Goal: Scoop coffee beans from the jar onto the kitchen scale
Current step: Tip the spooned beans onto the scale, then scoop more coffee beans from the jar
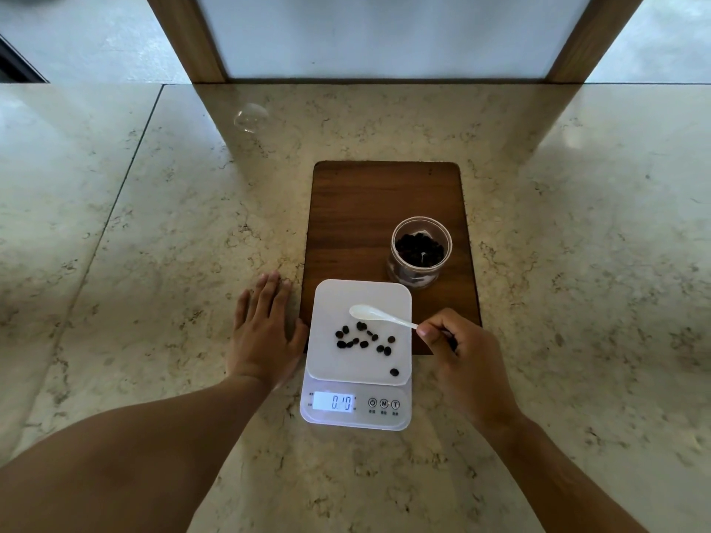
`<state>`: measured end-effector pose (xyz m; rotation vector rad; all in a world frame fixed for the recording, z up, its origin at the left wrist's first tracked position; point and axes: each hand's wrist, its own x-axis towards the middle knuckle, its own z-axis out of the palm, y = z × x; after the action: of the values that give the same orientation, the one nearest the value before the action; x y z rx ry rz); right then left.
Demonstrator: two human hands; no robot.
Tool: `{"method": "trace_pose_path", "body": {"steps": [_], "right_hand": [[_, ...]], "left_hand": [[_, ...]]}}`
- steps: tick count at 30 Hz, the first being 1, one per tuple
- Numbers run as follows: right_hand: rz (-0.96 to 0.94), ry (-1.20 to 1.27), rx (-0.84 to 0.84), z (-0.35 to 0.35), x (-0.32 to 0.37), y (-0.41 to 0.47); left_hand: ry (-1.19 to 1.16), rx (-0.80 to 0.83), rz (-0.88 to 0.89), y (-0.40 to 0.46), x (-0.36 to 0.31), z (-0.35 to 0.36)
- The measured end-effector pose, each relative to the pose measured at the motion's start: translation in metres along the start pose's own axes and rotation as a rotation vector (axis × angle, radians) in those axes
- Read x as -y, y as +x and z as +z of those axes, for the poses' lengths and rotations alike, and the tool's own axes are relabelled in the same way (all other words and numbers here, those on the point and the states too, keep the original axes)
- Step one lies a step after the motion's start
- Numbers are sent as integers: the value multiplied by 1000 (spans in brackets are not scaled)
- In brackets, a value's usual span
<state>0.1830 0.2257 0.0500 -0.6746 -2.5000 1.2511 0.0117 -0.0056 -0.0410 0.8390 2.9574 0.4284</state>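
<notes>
Home kitchen, marble counter [154,225], wooden board [365,209]

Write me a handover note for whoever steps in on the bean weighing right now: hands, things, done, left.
Left hand: flat on the counter beside the scale, holding nothing.
Right hand: pinching the white spoon by its handle, with its empty bowl above the scale platform.
Jar: open, on the wooden board behind the scale, with beans inside.
Done: a small scatter of coffee beans lies on the platform; one sits apart near the front right corner. The display is lit.
Left: keep scooping from the jar; no target weight is visible.
</notes>
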Motion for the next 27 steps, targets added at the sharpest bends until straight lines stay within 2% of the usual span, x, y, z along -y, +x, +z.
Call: {"method": "trace_pose_path", "body": {"steps": [6, 11, 16, 24, 27], "right_hand": [[-44, -40, -210, -19, 11, 20], [46, -97, -354, -36, 14, 50], [45, -312, -297, -40, 23, 76], [-68, -427, -196, -39, 29, 80], [-74, -488, -209, -40, 28, 83]], "left_hand": [[3, 11, 1, 1, 0, -1], [-5, 10, -6, 1, -1, -2], [-6, 13, -2, 0, -4, -6], [-5, 29, 0, -1, -8, -11], [-5, 32, -2, -1, -8, -11]]}}
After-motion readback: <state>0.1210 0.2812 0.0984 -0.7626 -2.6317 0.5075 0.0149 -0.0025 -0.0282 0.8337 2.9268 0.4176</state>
